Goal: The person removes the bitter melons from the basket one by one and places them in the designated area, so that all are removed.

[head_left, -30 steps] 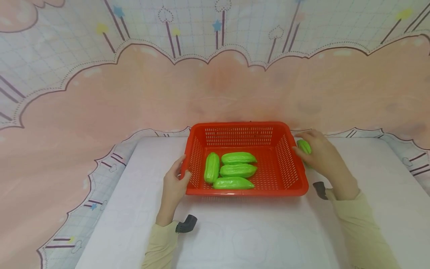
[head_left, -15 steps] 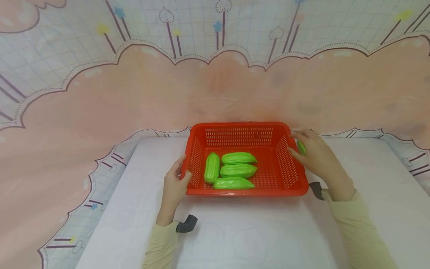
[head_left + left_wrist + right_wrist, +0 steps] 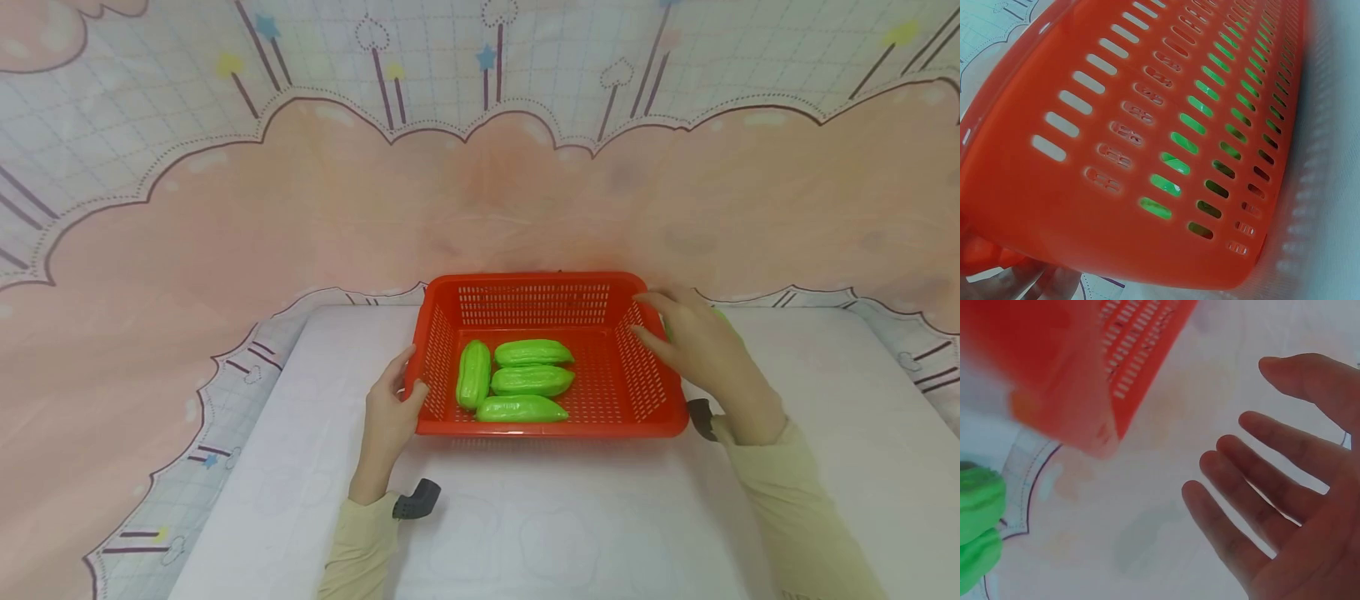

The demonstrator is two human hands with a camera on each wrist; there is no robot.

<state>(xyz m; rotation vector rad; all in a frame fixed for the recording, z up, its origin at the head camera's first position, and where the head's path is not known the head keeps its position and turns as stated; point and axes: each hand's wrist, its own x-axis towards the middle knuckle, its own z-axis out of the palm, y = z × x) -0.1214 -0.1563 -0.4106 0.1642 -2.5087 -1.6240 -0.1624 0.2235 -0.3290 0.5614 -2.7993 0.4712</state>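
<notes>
A red perforated plastic basket (image 3: pixel 607 358) stands on the white table, with several bright green, ridged, gourd-like vegetables (image 3: pixel 532 380) lying in its left half. My left hand (image 3: pixel 388 412) grips the basket's left rim, thumb over the edge; in the left wrist view its fingers (image 3: pixel 1054 281) show under the rim. My right hand (image 3: pixel 693 342) hovers at the right rim, thumb and fingers spread toward the inside. It holds nothing in the right wrist view, where the fingers (image 3: pixel 1260 512) are apart from the basket (image 3: pixel 1060 375).
More green ridged vegetables (image 3: pixel 979 500) lie outside the basket on its right, mostly hidden behind my right hand in the head view. A patterned cloth (image 3: pixel 525 200) hangs right behind the table (image 3: pixel 525 517). Black wrist mounts (image 3: pixel 417 498) stick out from both sleeves.
My right hand has shifted slightly left, over the basket's right rim. The green vegetable once visible beside its fingers is now behind the hand. The left hand and basket stay put.
</notes>
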